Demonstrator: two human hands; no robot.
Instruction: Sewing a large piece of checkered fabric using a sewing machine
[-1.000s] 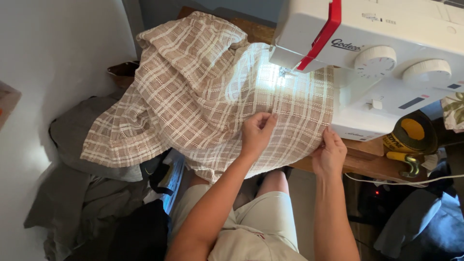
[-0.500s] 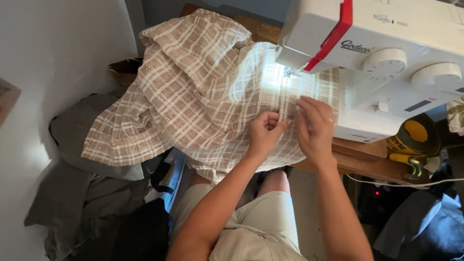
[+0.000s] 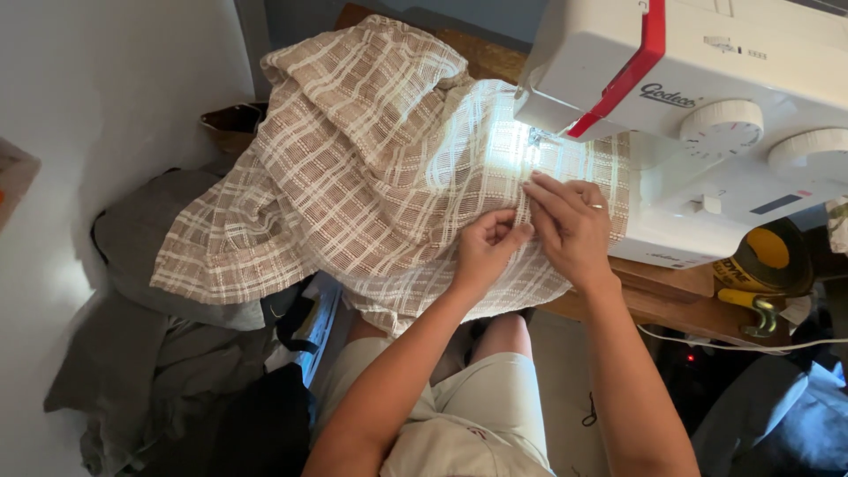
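Observation:
A brown and white plaid cloth (image 3: 353,177) lies spread over a wooden table (image 3: 671,300) and hangs off its left side. My left hand (image 3: 486,252) pinches a fold of the cloth near its front edge. Right beside it, my right hand (image 3: 570,225) lies flat on the cloth, fingers pointing toward the needle, a ring on one finger. A white sewing machine (image 3: 707,115) with a red stripe stands on the table, its lamp lighting the cloth under the needle (image 3: 534,137).
A pile of grey and dark clothes (image 3: 168,371) lies on the floor at the left by a white wall. A yellow tape roll (image 3: 768,256) sits at the table's right end. A white cable (image 3: 733,340) hangs below.
My right hand has moved from the cloth's front edge up onto the cloth next to my left hand, near the needle. My left hand now pinches a fold.

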